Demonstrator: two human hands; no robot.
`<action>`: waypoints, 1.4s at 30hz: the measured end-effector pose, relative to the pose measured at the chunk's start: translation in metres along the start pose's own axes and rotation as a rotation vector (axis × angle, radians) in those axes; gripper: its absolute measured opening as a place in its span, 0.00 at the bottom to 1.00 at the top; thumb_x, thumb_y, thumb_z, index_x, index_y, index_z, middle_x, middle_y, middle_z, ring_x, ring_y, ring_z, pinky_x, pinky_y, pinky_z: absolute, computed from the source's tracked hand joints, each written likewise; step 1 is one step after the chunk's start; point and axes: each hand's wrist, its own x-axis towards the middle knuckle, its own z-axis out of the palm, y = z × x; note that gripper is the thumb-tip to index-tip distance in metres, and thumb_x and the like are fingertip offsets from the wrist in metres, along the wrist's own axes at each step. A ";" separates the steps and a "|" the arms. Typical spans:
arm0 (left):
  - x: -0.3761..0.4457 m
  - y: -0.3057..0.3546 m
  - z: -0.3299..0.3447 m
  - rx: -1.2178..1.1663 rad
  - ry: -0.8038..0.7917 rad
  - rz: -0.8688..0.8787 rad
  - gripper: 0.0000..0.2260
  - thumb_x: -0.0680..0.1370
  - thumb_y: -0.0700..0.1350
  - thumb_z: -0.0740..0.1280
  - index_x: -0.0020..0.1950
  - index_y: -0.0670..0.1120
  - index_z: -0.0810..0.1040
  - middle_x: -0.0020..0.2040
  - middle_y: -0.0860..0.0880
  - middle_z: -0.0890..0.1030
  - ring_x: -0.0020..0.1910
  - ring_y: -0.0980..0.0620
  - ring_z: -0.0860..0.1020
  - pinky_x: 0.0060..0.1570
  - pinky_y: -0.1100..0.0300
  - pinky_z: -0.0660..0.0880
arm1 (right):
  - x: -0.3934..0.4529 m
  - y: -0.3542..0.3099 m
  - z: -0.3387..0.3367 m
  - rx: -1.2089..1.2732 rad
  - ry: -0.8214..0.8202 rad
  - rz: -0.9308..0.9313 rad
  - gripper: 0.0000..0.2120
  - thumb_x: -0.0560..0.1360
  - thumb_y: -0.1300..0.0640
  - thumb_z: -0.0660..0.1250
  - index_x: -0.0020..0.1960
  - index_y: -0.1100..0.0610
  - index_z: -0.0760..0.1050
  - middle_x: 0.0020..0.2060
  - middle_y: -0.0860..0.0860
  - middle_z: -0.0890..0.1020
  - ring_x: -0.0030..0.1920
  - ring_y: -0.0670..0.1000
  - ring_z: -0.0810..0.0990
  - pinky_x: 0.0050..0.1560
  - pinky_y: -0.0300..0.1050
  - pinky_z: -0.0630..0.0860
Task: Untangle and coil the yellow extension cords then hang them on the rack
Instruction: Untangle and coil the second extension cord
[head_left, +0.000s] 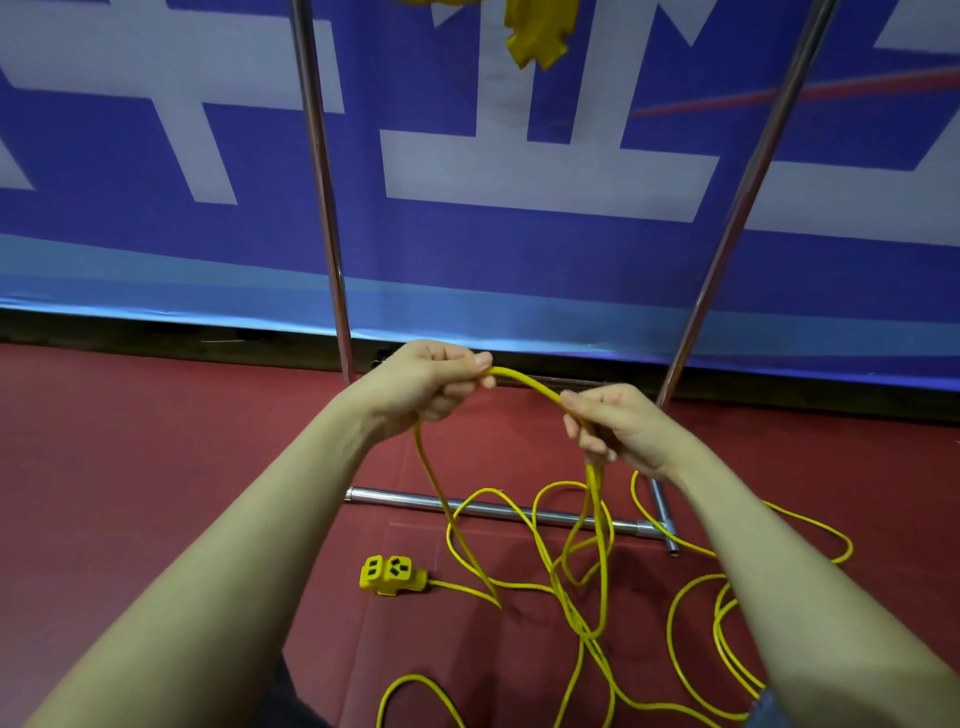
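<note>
A yellow extension cord (524, 380) arches between my two hands in the middle of the view. My left hand (434, 376) grips one side of the arch, and a strand drops from it to the floor. My right hand (610, 423) holds the other side, with a few strands hanging below it. The rest of the cord lies in loose tangled loops on the red floor (156, 441), ending in a yellow socket block (389, 574). The chrome rack's two uprights (322, 187) rise behind my hands. Another yellow socket (537, 34) hangs at the top edge.
The rack's chrome base bar (493, 509) lies on the floor under my hands, crossed by cord loops. A blue and white banner (545, 171) covers the wall behind the rack. More cord loops spread to the right by my right forearm.
</note>
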 end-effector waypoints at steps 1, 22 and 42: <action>-0.001 0.000 -0.006 -0.023 0.028 0.004 0.12 0.73 0.50 0.64 0.40 0.41 0.77 0.24 0.55 0.62 0.21 0.60 0.55 0.22 0.66 0.48 | -0.001 0.005 -0.004 -0.017 -0.004 0.008 0.16 0.71 0.50 0.66 0.34 0.62 0.72 0.19 0.51 0.69 0.19 0.46 0.62 0.24 0.36 0.60; 0.000 -0.002 0.012 0.001 0.101 -0.104 0.12 0.80 0.48 0.61 0.43 0.44 0.80 0.24 0.54 0.57 0.20 0.58 0.53 0.19 0.67 0.50 | -0.004 -0.008 0.002 0.040 -0.009 0.015 0.14 0.73 0.53 0.63 0.36 0.63 0.74 0.20 0.51 0.68 0.18 0.45 0.60 0.22 0.34 0.59; 0.005 -0.009 0.012 0.397 0.328 0.061 0.11 0.76 0.51 0.69 0.37 0.47 0.82 0.28 0.50 0.67 0.28 0.54 0.62 0.28 0.62 0.59 | 0.001 -0.008 0.007 -0.153 0.036 -0.033 0.15 0.79 0.56 0.63 0.35 0.61 0.75 0.19 0.50 0.68 0.19 0.47 0.63 0.24 0.37 0.62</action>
